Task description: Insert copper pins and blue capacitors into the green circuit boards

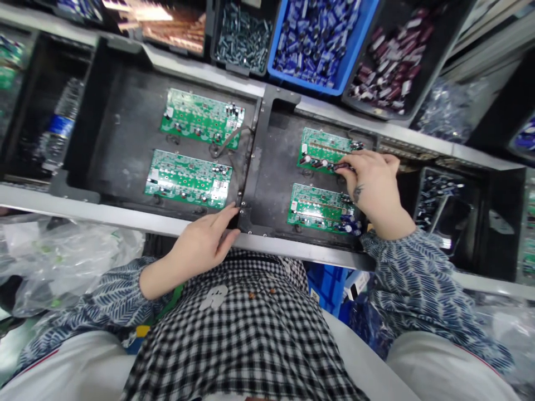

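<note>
Head view shows the right hand [370, 186] over the right end of a green board [309, 147]. Its fingers are bent close together at a small dark red part [341, 166] on the board's near edge. I cannot tell if they pinch it or just touch it. The board lies flat in the right tray [267, 189]. Its long side runs left to right, with the right end a bit nearer the person. The hand hides some of that end.

Just below is another green board [309, 205], with blue parts [350, 224] at its right end. The left hand [200, 242] holds nothing. Its thumb is apart from its fingers, which rest by the tray edge.

Two more boards lie in the left tray [121, 128]. Farther left is a bottle [61, 128]; its blue label is too blurry to read. Past the trays, a blue bin [307, 83] holds blue parts, and a black bin [374, 108] holds dark red ones.
</note>
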Available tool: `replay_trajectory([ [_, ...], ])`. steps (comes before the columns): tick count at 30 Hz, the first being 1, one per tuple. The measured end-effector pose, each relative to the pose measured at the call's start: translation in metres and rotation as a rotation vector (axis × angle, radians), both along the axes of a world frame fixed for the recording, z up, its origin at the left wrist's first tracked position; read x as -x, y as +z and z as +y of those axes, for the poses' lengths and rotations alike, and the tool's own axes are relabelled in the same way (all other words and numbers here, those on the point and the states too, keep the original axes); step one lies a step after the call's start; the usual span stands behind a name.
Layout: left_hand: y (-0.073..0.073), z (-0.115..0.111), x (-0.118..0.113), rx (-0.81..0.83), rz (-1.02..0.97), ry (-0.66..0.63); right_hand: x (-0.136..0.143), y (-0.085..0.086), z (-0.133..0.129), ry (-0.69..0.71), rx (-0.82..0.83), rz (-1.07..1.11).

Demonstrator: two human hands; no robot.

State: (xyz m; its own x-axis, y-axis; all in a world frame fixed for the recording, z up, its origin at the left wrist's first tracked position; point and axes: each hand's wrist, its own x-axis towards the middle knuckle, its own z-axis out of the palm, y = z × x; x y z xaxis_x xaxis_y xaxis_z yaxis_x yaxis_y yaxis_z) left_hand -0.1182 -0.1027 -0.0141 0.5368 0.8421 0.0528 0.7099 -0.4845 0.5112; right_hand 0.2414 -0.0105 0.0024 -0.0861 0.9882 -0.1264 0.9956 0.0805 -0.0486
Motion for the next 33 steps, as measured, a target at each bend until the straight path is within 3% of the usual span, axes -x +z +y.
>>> replay_trajectory([
  [4,-0.004,0.003,0.001,-0.026,-0.031,-0.064,0.001,0.003,-0.001,0.001,0.031,-0.091],
  [7,-0.006,0.004,-0.014,0.003,-0.036,-0.107,-0.015,0.001,-0.004,-0.009,0.021,-0.111],
  [14,0.004,0.002,-0.098,0.195,0.063,-0.260,-0.105,-0.008,-0.018,-0.030,-0.076,0.001],
  [17,0.007,0.001,-0.130,0.241,0.095,-0.355,-0.127,-0.008,-0.026,-0.112,-0.065,-0.054],
  [21,0.006,0.001,-0.166,0.330,0.024,-0.444,-0.118,-0.003,-0.046,-0.263,-0.129,-0.123],
  [23,0.010,0.001,-0.177,0.410,-0.126,-0.574,-0.101,0.002,-0.062,-0.249,-0.250,-0.063],
  [26,0.023,-0.001,-0.170,0.445,-0.391,-0.819,-0.074,0.006,-0.091,-0.123,-0.384,0.114],
  [27,0.029,-0.001,-0.161,0.401,-0.430,-0.842,-0.068,0.005,-0.101,-0.104,-0.390,0.151],
  [29,0.040,0.004,-0.135,0.264,-0.369,-0.732,-0.060,0.002,-0.118,-0.131,-0.364,0.168],
  [33,0.048,0.026,-0.073,0.044,0.133,-0.316,-0.064,-0.008,-0.135,-0.256,-0.324,0.134],
])
